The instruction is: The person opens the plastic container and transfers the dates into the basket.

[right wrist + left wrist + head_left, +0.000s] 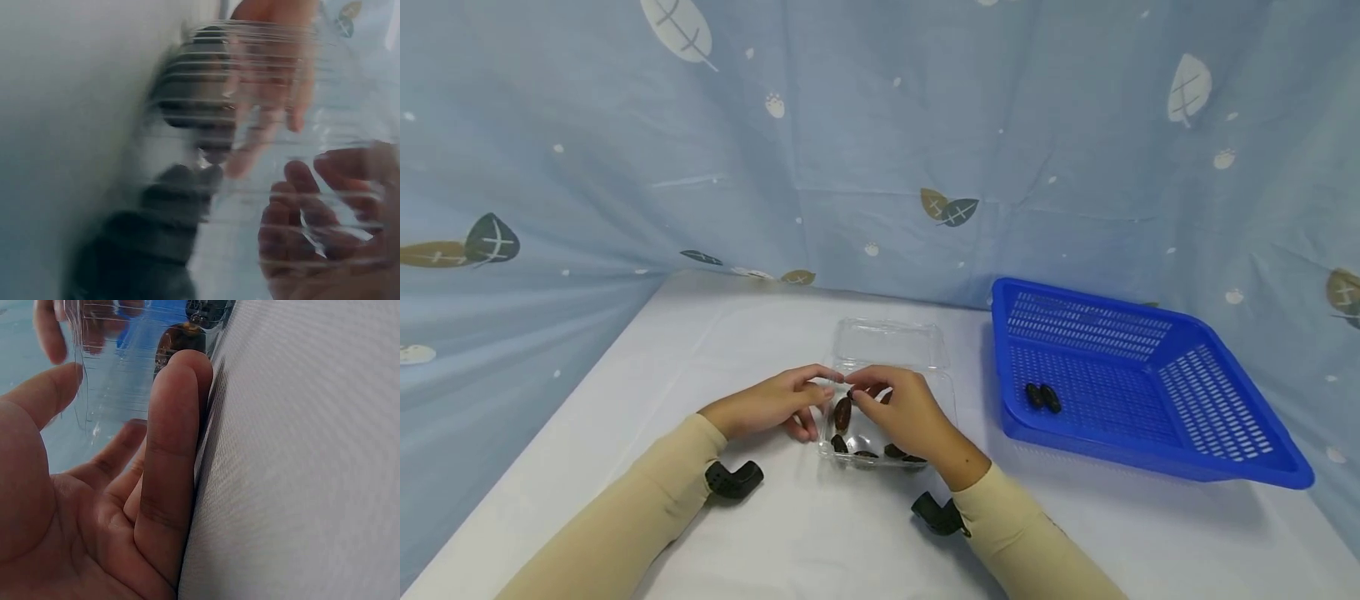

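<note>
A clear plastic clamshell box (955, 400) stands with its lid (891, 343) folded back. Several dark brown dates (843, 414) lie inside, mostly along the left and front walls. My left hand (778, 404) rests beside the box's left wall, its fingers fairly straight and touching the plastic. Over the box, my right hand (902, 408) reaches in from the right, thumb and forefinger together at a small dark date (851, 395) that the fingers mostly cover. The right wrist view is blurred, showing the right fingers (300, 206) bent behind the clear plastic.
At the right stands a blue slatted basket (1150, 454) with two black dates (1042, 397) in its left part. A white cloth (775, 533) covers the table, and a blue leaf-print curtain (850, 142) hangs behind. Black wrist devices (734, 480) sit below both wrists.
</note>
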Action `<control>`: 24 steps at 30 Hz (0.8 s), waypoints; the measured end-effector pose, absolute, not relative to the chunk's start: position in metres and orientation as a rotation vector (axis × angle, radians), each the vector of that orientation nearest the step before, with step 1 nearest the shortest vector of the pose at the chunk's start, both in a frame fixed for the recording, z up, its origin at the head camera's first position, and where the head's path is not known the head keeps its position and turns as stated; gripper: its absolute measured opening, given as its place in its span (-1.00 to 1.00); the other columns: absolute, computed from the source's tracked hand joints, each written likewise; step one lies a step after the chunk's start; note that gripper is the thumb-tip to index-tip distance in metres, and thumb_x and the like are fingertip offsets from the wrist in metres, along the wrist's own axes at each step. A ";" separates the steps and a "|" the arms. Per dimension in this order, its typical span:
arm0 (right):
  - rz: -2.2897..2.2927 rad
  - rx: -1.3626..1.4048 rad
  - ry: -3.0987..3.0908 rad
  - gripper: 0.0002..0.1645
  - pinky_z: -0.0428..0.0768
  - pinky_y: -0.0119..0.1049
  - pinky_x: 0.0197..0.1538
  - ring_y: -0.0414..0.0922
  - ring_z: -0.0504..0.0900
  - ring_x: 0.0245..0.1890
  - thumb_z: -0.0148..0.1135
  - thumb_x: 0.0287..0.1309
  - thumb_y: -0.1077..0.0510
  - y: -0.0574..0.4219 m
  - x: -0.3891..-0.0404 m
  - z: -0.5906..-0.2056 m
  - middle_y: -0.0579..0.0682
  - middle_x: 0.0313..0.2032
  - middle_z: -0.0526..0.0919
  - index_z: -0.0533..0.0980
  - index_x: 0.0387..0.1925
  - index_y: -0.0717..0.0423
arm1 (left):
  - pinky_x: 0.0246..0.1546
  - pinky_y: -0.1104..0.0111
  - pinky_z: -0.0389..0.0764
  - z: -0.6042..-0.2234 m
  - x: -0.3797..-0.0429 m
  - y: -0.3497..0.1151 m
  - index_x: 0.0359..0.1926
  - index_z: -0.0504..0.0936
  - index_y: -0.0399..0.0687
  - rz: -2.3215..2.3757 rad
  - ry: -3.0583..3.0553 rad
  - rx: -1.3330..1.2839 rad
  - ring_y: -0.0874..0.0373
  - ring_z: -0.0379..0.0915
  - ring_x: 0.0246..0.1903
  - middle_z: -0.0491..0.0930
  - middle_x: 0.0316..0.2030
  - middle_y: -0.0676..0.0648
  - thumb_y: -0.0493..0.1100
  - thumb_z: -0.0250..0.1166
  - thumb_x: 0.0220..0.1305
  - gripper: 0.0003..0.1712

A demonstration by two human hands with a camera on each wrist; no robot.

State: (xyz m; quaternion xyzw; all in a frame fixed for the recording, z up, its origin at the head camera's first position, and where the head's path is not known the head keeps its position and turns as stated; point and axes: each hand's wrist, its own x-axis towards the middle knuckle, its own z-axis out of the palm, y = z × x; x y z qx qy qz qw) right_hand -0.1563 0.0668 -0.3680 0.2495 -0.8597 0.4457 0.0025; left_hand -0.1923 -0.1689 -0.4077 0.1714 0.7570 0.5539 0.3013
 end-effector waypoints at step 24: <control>1.181 0.932 -3.001 -0.53 0.52 -0.40 -0.35 -0.22 0.51 -0.38 0.31 0.27 0.20 0.063 -0.161 -0.384 0.00 -0.17 0.66 0.55 0.21 0.17 | -0.38 0.31 0.73 -0.407 -0.195 -0.168 0.43 0.29 0.02 1.453 2.018 0.467 0.07 0.67 -0.42 0.57 -0.06 -0.20 0.08 0.07 0.54 -0.44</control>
